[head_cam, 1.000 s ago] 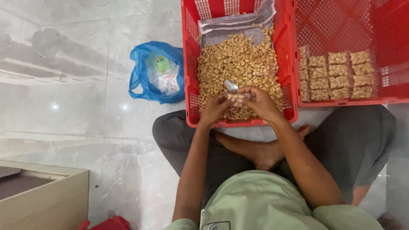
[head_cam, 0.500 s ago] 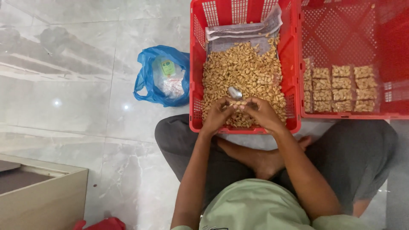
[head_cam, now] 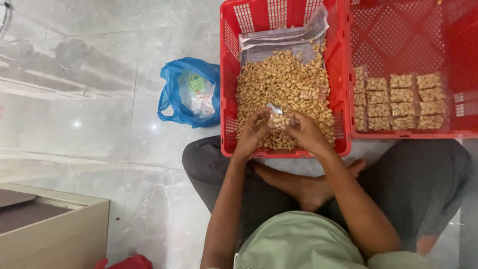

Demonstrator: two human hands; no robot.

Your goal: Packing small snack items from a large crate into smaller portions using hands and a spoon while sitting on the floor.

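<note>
I sit cross-legged on the tiled floor [head_cam: 99,164] with both hands over the near end of the left crate [head_cam: 230,74]. My left hand [head_cam: 253,130] and right hand [head_cam: 304,132] meet above the heap of nuts [head_cam: 284,84], fingers curled together around a small packet [head_cam: 278,120] of them; a pale scoop or bag mouth [head_cam: 273,107] shows just behind my fingertips, though I can't tell which it is from here. To my mind I'm in the middle of filling or closing one packet. What the next move calls for is a steady pinch on the packet's mouth so nothing spills back, then a lift over the crate wall.

The right crate [head_cam: 448,60] stands touching the left one, with filled packets [head_cam: 401,102] ranked along its near side and bare bottom beyond them. The dividing rims are high, so I must rise clear. A blue bag [head_cam: 174,99] lies just left of the crate; a wooden box [head_cam: 50,234] is well apart.
</note>
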